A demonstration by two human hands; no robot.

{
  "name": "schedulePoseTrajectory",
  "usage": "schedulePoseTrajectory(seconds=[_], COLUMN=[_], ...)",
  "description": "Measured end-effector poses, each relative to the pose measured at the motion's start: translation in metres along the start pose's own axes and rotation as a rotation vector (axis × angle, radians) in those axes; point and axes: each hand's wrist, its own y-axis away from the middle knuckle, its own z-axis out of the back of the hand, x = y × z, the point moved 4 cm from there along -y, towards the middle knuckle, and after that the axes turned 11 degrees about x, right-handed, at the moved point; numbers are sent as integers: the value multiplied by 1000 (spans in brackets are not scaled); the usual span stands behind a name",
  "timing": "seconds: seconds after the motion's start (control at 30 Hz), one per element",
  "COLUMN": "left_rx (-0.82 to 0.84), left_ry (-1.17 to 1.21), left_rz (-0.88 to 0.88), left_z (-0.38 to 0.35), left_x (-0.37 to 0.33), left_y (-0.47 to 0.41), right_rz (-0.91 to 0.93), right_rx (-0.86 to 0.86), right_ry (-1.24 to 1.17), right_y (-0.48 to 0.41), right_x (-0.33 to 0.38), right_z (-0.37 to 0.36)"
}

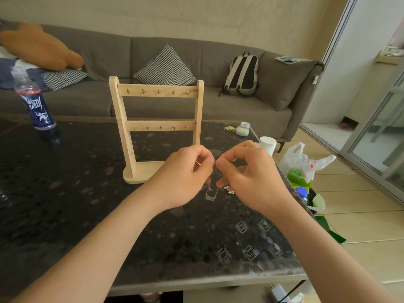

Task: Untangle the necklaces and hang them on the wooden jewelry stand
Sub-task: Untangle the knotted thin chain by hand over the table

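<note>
Grey sofa (166, 55) filled the background behind a dark speckled table (65, 193), where the wooden jewelry stand (156, 94) stood with every hook bare. Just in front of it, the left hand (181, 178) and right hand (251, 173) nearly touched, fingers curled, each pinching thin chain. The necklaces (211, 194) dangled in a tangle below them, just over the tabletop. Pulling the hands apart too hard would likely tighten the knot or snap a link.

- A home living room
- Long grey sofa (218, 68) along the far wall, with checked cushions (165, 66) and a backpack (241, 73)
- Dark surface (76, 193) near
- Sliding glass door (376, 136), right
</note>
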Motion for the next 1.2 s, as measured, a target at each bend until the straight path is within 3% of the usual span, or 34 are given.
schedulePoseTrajectory(seconds=[0.4, 0.53, 0.83, 1.2], left_rx=[157, 40, -73, -92], left_ry=[-90, 1, 541, 391], left_rz=[68, 57, 185, 178], left_z=[-2, 3, 3, 9], left_x=[-4, -4, -1, -2], left_y=[4, 5, -1, 5], right_rz=[-19, -86, -49, -36], right_rx=[73, 65, 105, 85], right_ry=[-126, -322, -295, -216], right_y=[-2, -1, 4, 8], right_x=[-1, -5, 1, 7], right_z=[-4, 6, 1, 1])
